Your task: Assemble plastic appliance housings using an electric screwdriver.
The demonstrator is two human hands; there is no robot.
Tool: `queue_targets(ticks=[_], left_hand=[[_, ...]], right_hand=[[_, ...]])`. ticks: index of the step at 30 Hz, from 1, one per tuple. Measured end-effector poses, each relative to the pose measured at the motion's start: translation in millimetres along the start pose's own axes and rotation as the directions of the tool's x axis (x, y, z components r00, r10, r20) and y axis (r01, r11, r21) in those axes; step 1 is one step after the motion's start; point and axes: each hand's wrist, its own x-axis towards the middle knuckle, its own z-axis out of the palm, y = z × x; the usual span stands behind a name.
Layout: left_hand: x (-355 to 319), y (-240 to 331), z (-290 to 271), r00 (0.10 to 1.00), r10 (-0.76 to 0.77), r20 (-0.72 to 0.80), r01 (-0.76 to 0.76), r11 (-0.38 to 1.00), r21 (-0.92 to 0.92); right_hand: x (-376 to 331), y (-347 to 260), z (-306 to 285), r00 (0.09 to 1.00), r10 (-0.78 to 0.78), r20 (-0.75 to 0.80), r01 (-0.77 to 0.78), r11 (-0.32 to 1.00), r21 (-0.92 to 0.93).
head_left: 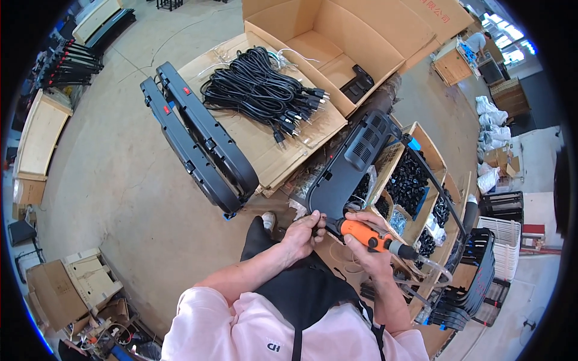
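Note:
My right hand is wrapped round an orange power screwdriver, whose nose points left. A clear hose runs from its rear end. Just beyond that nose, my left hand is closed in a pinch; what lies between its fingertips is too small to make out. Both hands are at the near end of a long black plastic housing with a vented raised part, which slants away from me. Black tubing of a frame runs along its right side. Whether the screwdriver's tip touches anything cannot be seen.
Divided wooden bins of small black parts stand at the right. Bundled black power cords lie on cardboard ahead, before an open carton. Two long black housings lean at its left. Another person works far right.

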Motion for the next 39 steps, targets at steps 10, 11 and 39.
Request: queue_targets(ticks=[10, 11, 39], left_hand=[[15.3, 15.8, 9.5, 0.987, -0.082, 0.140, 0.095, 0.992, -0.087], [16.0, 17.7, 11.6, 0.987, -0.082, 0.140, 0.095, 0.992, -0.086], [17.5, 53.6, -6.5, 0.990, -0.082, 0.113, 0.067, 0.988, 0.136]], right_hand=[[15.4, 3.6, -1.2, 1.000, 0.013, -0.016, -0.012, 0.999, 0.052], [18.7, 3.2, 0.9, 1.000, 0.012, -0.018, -0.011, 0.999, 0.053], [94.2, 25.9, 42.4, 0.990, 0.114, 0.081, -0.106, 0.990, -0.094]])
